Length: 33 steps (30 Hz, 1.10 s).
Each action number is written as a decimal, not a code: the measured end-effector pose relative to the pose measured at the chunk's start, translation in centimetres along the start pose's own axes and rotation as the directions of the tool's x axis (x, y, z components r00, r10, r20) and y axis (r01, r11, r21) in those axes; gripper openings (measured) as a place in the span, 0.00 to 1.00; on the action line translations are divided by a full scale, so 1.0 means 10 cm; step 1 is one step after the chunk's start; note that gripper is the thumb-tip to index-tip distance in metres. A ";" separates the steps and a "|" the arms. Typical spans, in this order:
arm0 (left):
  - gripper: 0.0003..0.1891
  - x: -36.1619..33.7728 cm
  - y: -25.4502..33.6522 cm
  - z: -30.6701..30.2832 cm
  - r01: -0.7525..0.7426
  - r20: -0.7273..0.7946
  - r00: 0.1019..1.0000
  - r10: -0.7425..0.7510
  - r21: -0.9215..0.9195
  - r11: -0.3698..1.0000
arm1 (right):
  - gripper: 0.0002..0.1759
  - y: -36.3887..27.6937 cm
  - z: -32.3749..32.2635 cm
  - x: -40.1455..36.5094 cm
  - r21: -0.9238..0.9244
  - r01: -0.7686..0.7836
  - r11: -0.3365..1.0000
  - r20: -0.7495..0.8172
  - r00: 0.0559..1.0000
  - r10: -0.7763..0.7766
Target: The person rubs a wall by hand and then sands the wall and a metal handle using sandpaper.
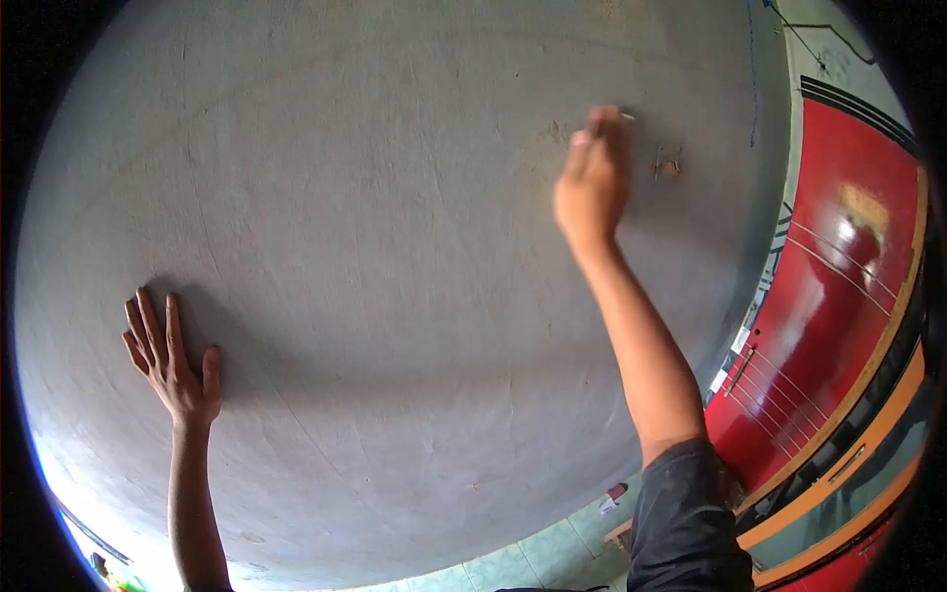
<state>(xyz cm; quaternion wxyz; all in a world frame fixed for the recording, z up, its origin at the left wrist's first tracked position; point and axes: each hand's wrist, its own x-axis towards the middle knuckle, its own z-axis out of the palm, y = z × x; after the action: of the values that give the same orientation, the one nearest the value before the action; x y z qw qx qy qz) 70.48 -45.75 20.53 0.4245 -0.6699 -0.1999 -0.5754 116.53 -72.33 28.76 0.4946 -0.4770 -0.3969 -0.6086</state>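
Almost all of the view is filled by a wide grey plastered wall (395, 247), smooth, with faint trowel marks. At the right edge stands a glossy red panel with orange trim (838, 296), and low down we see some pale green floor tiles (552, 548).

Our left hand (170, 360) lies flat on the wall, low at the left. Its fingers are spread and point up, the palm is against the plaster, and it holds nothing. Its shadow falls on the wall just beside it.

Our right hand (594, 178) is high on the right part of the wall, the arm stretched up from a dark sleeve (686, 523). The fingers are curled together and pinch a small white thin object (626, 116). Only its tip shows, coming out past the fingertips at the top right of the hand, so we cannot tell what it is. The tip is at the wall, but the blur does not let us say if it touches.

Just to the right of this hand and a little lower is a small brownish mark or fitting (668, 163) on the wall — apart from the fingers, near the white tip.
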 end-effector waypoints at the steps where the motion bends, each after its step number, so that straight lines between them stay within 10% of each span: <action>1: 0.39 -0.01 0.00 -0.01 0.005 0.005 1.000 -0.005 0.001 1.000 | 0.21 -0.18 0.01 -0.08 -0.036 0.054 0.998 0.012 0.998 -0.054; 3: 0.39 0.00 0.00 -0.01 0.015 0.013 1.000 -0.015 -0.001 1.000 | 0.23 -0.50 -0.20 -0.18 0.263 0.364 0.893 0.344 0.830 -0.439; 5: 0.39 0.03 -0.01 -0.03 0.009 0.014 1.000 -0.009 0.001 1.000 | 0.22 -0.17 -0.21 -0.12 0.075 0.475 0.877 0.336 0.816 -0.471; 8: 0.39 0.07 -0.02 -0.03 0.014 0.013 1.000 -0.014 0.002 1.000 | 0.24 0.33 -0.17 0.11 0.108 -0.243 0.964 -0.013 0.969 0.246; 11: 0.38 0.05 -0.03 -0.08 0.005 0.030 1.000 -0.006 0.012 1.000 | 0.23 -0.10 0.01 -0.11 0.021 0.026 0.999 0.015 1.000 -0.026; 15: 0.38 0.06 -0.04 -0.05 -0.036 0.002 0.999 0.036 0.017 0.999 | 0.26 -0.09 -0.13 -0.14 0.177 0.473 0.863 0.298 0.810 -0.505; 17: 0.38 0.07 -0.03 -0.08 -0.003 0.028 1.000 0.003 0.004 1.000 | 0.27 0.33 -0.06 0.00 0.034 0.063 0.997 0.049 0.997 -0.064; 20: 0.38 0.10 0.01 -0.13 0.020 0.047 0.999 -0.020 0.004 1.000 | 0.26 0.07 0.02 0.04 -0.135 -0.059 0.989 -0.039 0.998 0.054; 22: 0.38 0.09 -0.01 -0.13 0.016 0.046 0.999 -0.016 0.006 1.000 | 0.25 -0.48 -0.07 -0.08 0.234 0.213 0.949 0.211 0.941 -0.263; 23: 0.38 0.09 -0.01 -0.11 0.005 0.029 1.000 -0.005 0.007 1.000 | 0.22 -0.62 -0.12 -0.07 0.386 0.444 0.809 0.316 0.760 -0.568; 25: 0.38 0.09 -0.03 -0.11 -0.020 0.011 1.000 0.020 0.009 1.000 | 0.20 -0.49 -0.09 0.07 0.323 0.521 0.790 0.290 0.740 -0.607; 27: 0.39 0.09 -0.01 -0.17 0.034 0.056 0.998 -0.034 -0.006 0.999 | 0.23 -0.21 0.01 0.36 0.100 0.219 0.970 0.097 0.969 -0.229; 29: 0.39 0.06 -0.02 -0.17 0.059 0.075 0.995 -0.058 -0.004 0.998 | 0.23 -0.45 0.07 0.52 0.186 -0.382 0.905 -0.100 0.909 0.405; 30: 0.39 0.04 -0.03 -0.15 0.057 0.069 0.996 -0.057 -0.002 0.998 | 0.19 -0.41 0.29 0.48 -0.222 -0.102 0.970 -0.195 0.979 0.058; 33: 0.39 0.06 -0.05 -0.21 0.029 0.113 0.993 -0.028 -0.007 1.000 | 0.17 -1.30 0.29 0.33 0.274 0.375 0.886 0.138 0.896 -0.422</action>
<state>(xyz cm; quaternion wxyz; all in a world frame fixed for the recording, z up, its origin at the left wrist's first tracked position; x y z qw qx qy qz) 68.96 -47.27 21.24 0.4012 -0.7002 -0.2307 -0.5436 104.14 -67.78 32.51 0.3714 -0.3784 -0.6035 -0.5955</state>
